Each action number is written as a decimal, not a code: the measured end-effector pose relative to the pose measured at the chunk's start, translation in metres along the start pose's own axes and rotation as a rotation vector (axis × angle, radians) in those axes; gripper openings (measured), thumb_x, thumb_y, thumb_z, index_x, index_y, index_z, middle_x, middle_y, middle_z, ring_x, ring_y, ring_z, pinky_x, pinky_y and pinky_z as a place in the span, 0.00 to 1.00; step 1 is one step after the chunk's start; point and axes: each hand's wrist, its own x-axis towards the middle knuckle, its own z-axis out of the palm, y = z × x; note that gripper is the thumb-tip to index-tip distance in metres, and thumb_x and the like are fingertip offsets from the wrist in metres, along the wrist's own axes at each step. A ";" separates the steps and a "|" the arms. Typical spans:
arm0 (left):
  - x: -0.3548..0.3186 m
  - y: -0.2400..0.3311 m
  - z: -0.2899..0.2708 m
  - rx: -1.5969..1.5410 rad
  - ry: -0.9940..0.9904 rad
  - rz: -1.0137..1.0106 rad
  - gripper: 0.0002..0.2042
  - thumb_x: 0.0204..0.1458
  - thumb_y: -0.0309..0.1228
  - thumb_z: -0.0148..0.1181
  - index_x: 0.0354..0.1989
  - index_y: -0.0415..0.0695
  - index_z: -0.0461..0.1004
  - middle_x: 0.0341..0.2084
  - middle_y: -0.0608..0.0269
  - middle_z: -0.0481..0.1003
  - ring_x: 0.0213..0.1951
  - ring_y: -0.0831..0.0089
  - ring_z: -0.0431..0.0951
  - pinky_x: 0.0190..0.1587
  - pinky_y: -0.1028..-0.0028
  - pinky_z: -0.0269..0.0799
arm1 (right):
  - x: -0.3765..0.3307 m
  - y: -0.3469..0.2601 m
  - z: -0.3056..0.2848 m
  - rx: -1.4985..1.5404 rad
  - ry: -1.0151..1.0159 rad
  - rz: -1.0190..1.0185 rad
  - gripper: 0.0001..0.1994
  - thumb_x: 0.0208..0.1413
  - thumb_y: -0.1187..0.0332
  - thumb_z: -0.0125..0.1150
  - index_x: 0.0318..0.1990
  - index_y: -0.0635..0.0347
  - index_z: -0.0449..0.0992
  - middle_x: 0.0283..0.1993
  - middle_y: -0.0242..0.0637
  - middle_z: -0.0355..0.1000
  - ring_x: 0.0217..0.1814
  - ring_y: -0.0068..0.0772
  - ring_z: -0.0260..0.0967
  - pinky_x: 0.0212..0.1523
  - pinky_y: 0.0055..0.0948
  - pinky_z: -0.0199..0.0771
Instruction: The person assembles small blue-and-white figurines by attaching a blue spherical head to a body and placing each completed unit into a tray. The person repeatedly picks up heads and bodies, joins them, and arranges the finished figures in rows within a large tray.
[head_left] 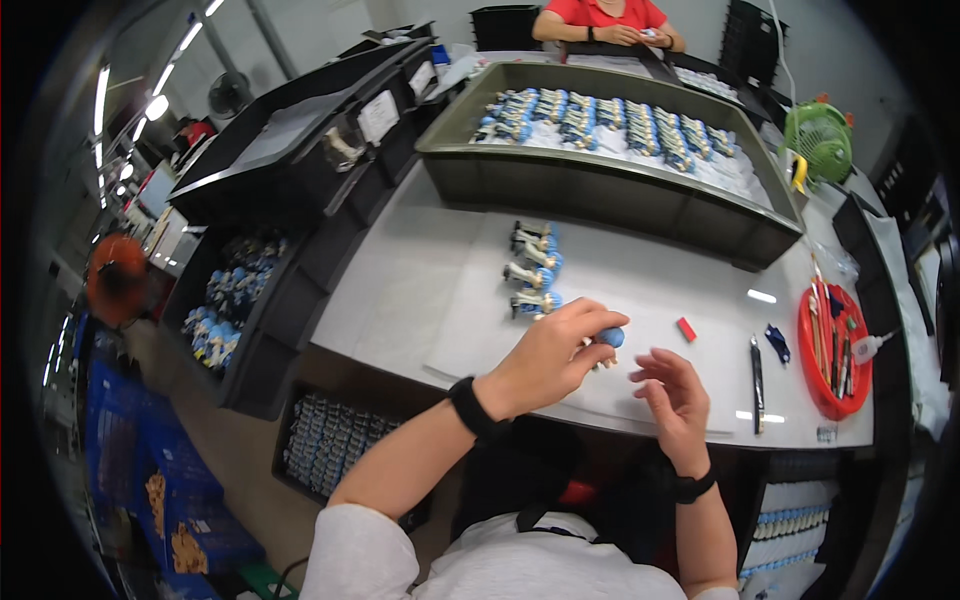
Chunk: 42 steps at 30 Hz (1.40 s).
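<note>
My left hand (560,350) pinches a small figurine (612,338) with a round blue top between thumb and fingers, just above the white work surface. Part of the figurine is hidden by the fingers. To its right, my right hand (675,400) hovers with fingers apart and nothing in it. Beyond my left hand, several similar blue and cream figurines (537,270) lie in a short column. A small red block (686,329) rests on the table past my right hand.
A large grey-green tray (600,185) of figurine rows spans the table's back. At right are a black pen-like tool (757,385), a dark blue piece (778,343) and a red basket (805,345) of brushes. Black crates (300,190) stand left. Across the table sits a person (610,20).
</note>
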 end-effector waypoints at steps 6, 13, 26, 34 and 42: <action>-0.017 -0.029 0.045 -0.750 0.238 -0.267 0.17 0.55 0.24 0.54 0.53 0.35 0.67 0.40 0.59 0.74 0.40 0.77 0.74 0.45 0.77 0.72 | 0.003 0.010 0.005 0.135 -0.169 0.099 0.19 0.59 0.73 0.51 0.57 0.65 0.61 0.45 0.43 0.71 0.45 0.28 0.70 0.44 0.27 0.73; -0.020 -0.045 0.061 -0.851 0.316 -0.299 0.16 0.58 0.29 0.51 0.54 0.37 0.68 0.42 0.60 0.74 0.42 0.77 0.73 0.47 0.76 0.71 | -0.003 0.016 0.006 0.206 -0.026 0.109 0.18 0.54 0.76 0.57 0.53 0.66 0.65 0.45 0.41 0.70 0.44 0.27 0.70 0.43 0.24 0.73; -0.030 -0.054 0.063 -0.731 0.321 -0.203 0.17 0.55 0.25 0.55 0.53 0.37 0.68 0.46 0.59 0.73 0.46 0.78 0.72 0.50 0.78 0.67 | 0.000 0.024 0.009 -0.138 0.103 -0.072 0.30 0.41 0.83 0.66 0.54 0.64 0.64 0.50 0.37 0.66 0.51 0.27 0.66 0.47 0.24 0.70; -0.027 -0.051 0.063 -0.740 0.304 -0.199 0.18 0.57 0.24 0.52 0.56 0.36 0.65 0.48 0.55 0.72 0.48 0.75 0.71 0.51 0.75 0.68 | -0.002 0.026 0.007 -0.105 0.109 -0.063 0.30 0.40 0.83 0.68 0.54 0.64 0.65 0.46 0.36 0.68 0.44 0.23 0.67 0.42 0.21 0.70; -0.025 -0.052 0.068 -0.581 0.265 -0.289 0.17 0.57 0.29 0.53 0.55 0.37 0.67 0.29 0.65 0.74 0.31 0.82 0.72 0.34 0.82 0.71 | -0.004 0.028 0.008 0.056 0.147 -0.081 0.31 0.36 0.73 0.74 0.52 0.65 0.67 0.41 0.34 0.67 0.35 0.20 0.66 0.36 0.19 0.69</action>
